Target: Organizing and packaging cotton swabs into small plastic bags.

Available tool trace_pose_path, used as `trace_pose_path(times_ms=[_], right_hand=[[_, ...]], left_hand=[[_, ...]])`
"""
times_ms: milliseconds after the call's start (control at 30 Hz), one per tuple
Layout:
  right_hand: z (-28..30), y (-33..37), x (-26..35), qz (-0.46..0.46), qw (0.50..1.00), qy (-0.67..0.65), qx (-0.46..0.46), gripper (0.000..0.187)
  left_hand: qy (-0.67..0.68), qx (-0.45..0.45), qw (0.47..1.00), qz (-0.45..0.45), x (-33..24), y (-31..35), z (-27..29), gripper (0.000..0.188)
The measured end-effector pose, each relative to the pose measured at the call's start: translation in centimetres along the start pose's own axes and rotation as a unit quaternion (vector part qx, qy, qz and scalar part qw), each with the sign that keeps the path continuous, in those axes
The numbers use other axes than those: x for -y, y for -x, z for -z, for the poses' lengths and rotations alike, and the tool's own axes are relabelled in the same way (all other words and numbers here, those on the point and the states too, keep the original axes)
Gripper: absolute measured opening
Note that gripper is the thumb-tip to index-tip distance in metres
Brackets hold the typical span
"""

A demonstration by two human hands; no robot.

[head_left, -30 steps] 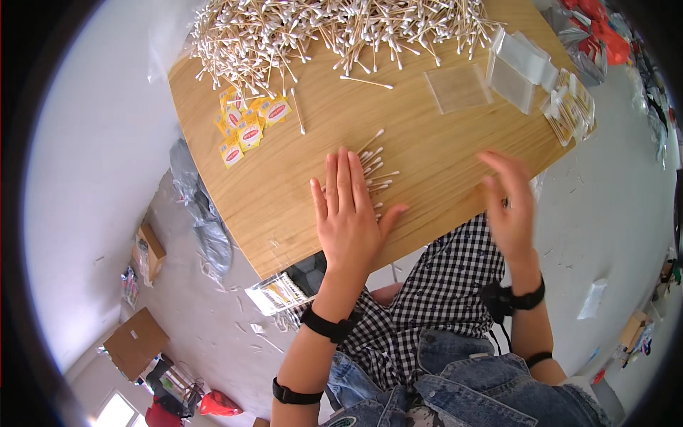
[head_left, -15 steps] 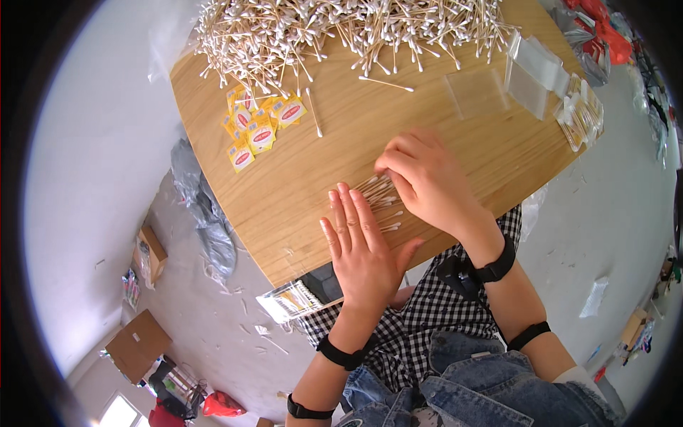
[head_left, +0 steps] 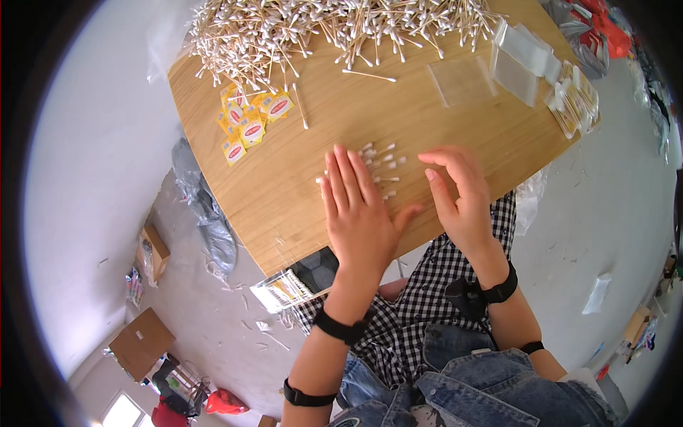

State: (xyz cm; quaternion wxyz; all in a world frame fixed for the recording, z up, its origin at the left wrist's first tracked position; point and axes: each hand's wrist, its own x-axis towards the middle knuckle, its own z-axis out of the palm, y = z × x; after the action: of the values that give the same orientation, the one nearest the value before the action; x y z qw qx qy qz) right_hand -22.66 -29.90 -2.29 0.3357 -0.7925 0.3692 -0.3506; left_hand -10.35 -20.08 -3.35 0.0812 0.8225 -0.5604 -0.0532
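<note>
My left hand [head_left: 361,231] lies flat, its fingers stretched over a small batch of cotton swabs [head_left: 388,165] on the wooden table. White tips stick out to the right of the fingers; the sticks' middles are hidden beneath them. Just right of those tips is my right hand [head_left: 466,203], thumb and index finger apart, nothing visible between them. At the far side lies a large heap of loose cotton swabs [head_left: 320,32]. Small yellow-and-white printed cards [head_left: 250,132] are scattered at the left, with one stray swab [head_left: 301,107] beside them.
A flat clear plastic bag [head_left: 462,82] and a stack of clear bags [head_left: 518,71] lie at the table's right. Filled swab packets [head_left: 575,101] sit by the right edge. Below the near edge is a container [head_left: 283,290] with swabs showing. A cardboard box [head_left: 141,345] stands on the floor.
My right hand has drawn away from the swabs to the right, its fingers spreading. My left hand still lies flat, now covering more of the sticks.
</note>
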Motion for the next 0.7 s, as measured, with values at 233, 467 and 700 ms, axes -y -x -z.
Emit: trace_pose_path(times_ms=[233, 467, 700], right_hand=[[0.1, 1.0, 0.4, -0.005, 0.999, -0.005, 0.045, 0.019], [-0.3, 2.4, 1.2, 0.0, 0.998, 0.0, 0.058, 0.04], [-2.9, 3.4, 3.3, 0.034, 0.99, 0.088, 0.106, 0.084]], left_hand=[[-0.02, 0.023, 0.999, 0.012, -0.5, 2.4, 0.6, 0.114], [0.098, 0.037, 0.994, 0.026, 0.6, 2.9, 3.6, 0.092], [0.435, -0.174, 0.871, 0.148, 4.2, 4.8, 4.0, 0.073]])
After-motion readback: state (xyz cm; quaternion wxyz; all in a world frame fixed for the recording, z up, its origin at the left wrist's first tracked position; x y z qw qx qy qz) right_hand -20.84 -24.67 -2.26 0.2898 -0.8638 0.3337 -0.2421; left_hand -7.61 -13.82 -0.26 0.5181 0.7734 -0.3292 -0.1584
